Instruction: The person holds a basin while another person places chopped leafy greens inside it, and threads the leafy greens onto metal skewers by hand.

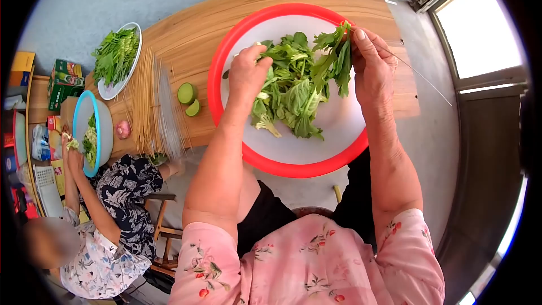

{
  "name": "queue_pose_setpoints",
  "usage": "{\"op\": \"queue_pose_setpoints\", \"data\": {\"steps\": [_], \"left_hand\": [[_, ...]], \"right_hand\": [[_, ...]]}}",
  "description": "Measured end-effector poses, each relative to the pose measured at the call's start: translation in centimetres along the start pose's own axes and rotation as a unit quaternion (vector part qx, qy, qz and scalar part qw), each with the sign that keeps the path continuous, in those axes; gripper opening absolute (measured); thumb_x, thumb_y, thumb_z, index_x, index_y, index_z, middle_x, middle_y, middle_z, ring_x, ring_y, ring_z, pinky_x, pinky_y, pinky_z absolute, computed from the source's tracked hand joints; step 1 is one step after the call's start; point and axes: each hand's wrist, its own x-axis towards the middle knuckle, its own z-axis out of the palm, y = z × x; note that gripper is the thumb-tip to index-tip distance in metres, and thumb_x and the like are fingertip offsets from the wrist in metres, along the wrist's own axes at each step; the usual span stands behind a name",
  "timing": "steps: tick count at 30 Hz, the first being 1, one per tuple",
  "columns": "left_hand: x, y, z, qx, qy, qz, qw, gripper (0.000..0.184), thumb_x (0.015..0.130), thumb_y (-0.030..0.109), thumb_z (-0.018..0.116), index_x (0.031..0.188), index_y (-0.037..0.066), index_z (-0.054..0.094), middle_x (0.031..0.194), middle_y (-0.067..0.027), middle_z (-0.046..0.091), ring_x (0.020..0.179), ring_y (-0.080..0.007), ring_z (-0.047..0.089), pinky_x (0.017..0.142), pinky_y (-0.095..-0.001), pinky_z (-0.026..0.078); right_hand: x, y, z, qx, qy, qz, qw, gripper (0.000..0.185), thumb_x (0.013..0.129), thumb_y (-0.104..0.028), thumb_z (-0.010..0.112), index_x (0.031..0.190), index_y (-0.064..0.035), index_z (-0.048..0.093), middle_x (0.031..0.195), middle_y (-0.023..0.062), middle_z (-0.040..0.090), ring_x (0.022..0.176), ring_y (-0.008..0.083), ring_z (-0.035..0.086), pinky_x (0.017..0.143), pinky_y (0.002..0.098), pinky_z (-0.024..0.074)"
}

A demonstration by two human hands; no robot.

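Observation:
A large white basin with a red rim (305, 170) stands at the table's front edge with leafy greens (296, 93) heaped in it. My left hand (247, 76) is over the basin's left side, fingers closed at the edge of the greens; what they pinch is too small to name. Above the right rim, my right hand (374, 68) pinches a thin skewer (423, 76) that sticks out to the right. Several green leaves (337, 59) hang from the skewer's near end, beside my fingers and over the basin.
Left of the basin on the wooden table (186, 20) are a cut green vegetable (187, 94), bundled skewers (144, 107), garlic (123, 129) and a plate of greens (116, 59). A seated person (104, 248) works at a blue-rimmed basin (95, 166).

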Motion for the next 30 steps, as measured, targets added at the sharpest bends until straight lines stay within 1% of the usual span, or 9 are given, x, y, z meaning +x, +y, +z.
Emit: {"op": "queue_pose_setpoints", "data": {"steps": [4,9,11,13,14,18,22,25,30], "left_hand": [[-0.8,0.2,2.2,0.259,0.015,0.143,0.955,0.029,0.076,0.015,0.062,0.104,0.007,0.061,0.114,-0.0123,0.056,0.108,-0.03,0.05,0.088,-0.037,0.042],[0.6,1.5,0.5,0.273,-0.197,-0.084,0.938,0.02,0.077,0.012,0.054,0.093,0.006,0.065,0.097,-0.0148,0.062,0.092,-0.0308,0.058,0.08,-0.0396,0.045],[0.0,2.1,0.7,0.245,-0.185,-0.095,0.947,0.021,0.075,0.01,0.051,0.09,0.007,0.066,0.09,-0.0166,0.063,0.086,-0.0315,0.06,0.077,-0.0406,0.046],[-0.8,2.6,1.1,0.097,-0.363,-0.088,0.922,0.023,0.074,0.01,0.052,0.093,0.009,0.065,0.089,-0.0155,0.063,0.087,-0.0316,0.059,0.076,-0.0412,0.046],[-1.8,1.6,2.0,0.181,-0.348,0.076,0.917,0.023,0.072,0.013,0.055,0.093,0.008,0.064,0.085,-0.0151,0.062,0.081,-0.0322,0.059,0.072,-0.0407,0.046],[-4.9,0.3,3.0,-0.046,-0.29,0.233,0.927,0.018,0.073,0.017,0.059,0.082,0.002,0.06,0.071,-0.0153,0.054,0.067,-0.0329,0.053,0.063,-0.0389,0.043],[-3.0,5.1,0.3,0.066,-0.557,0.008,0.828,0.022,0.072,0.022,0.063,0.076,0.001,0.061,0.058,-0.0107,0.051,0.055,-0.0196,0.051,0.056,-0.0313,0.041],[-3.1,4.2,-0.8,-0.039,-0.451,-0.051,0.89,0.026,0.072,0.026,0.061,0.068,0.001,0.059,0.061,-0.0178,0.053,0.059,-0.0271,0.055,0.056,-0.0372,0.042],[-1.7,2.9,-1.4,0.151,-0.373,0.033,0.915,0.022,0.075,0.025,0.062,0.074,0.004,0.063,0.07,-0.0158,0.06,0.067,-0.0313,0.057,0.063,-0.0389,0.045]], "right_hand": [[0.8,-0.5,-1.3,0.044,0.035,-0.01,0.998,0.018,0.085,-0.013,0.06,0.096,0.0015,0.064,0.083,0.0055,0.065,0.071,0.0118,0.059,0.064,0.0227,0.048],[1.1,-1.1,-2.1,0.048,0.042,-0.016,0.998,0.019,0.085,-0.013,0.059,0.096,0.002,0.063,0.082,0.0061,0.065,0.071,0.0117,0.059,0.062,0.0226,0.0489],[1.2,-1.3,-2.3,0.045,0.045,-0.015,0.998,0.019,0.086,-0.013,0.059,0.096,0.0023,0.063,0.082,0.0064,0.065,0.071,0.0117,0.06,0.062,0.0226,0.0491],[1.2,-1.5,-2.3,0.048,0.037,-0.021,0.998,0.019,0.086,-0.014,0.058,0.096,0.0024,0.063,0.082,0.0067,0.064,0.069,0.0119,0.06,0.06,0.0225,0.0493],[1.2,-1.5,-2.4,0.048,0.04,-0.021,0.998,0.019,0.086,-0.014,0.058,0.096,0.0024,0.063,0.082,0.0067,0.064,0.069,0.0119,0.06,0.06,0.0225,0.0493],[1.3,-1.5,-2.5,0.037,0.046,-0.023,0.998,0.019,0.086,-0.014,0.058,0.095,0.003,0.063,0.081,0.0073,0.064,0.066,0.0124,0.06,0.059,0.0221,0.0489],[1.2,-1.6,-2.4,0.053,0.045,-0.024,0.997,0.019,0.086,-0.013,0.058,0.094,0.0037,0.063,0.08,0.0076,0.063,0.066,0.0126,0.059,0.058,0.0222,0.0484],[0.9,-2.0,-2.3,0.067,0.053,-0.021,0.996,0.019,0.086,-0.013,0.058,0.093,0.0037,0.063,0.08,0.0075,0.063,0.066,0.0125,0.059,0.058,0.0221,0.0481],[0.8,-2.2,-2.4,0.064,0.052,-0.015,0.996,0.019,0.086,-0.013,0.058,0.094,0.0035,0.063,0.079,0.007,0.062,0.065,0.0124,0.059,0.057,0.0223,0.0476]]}}
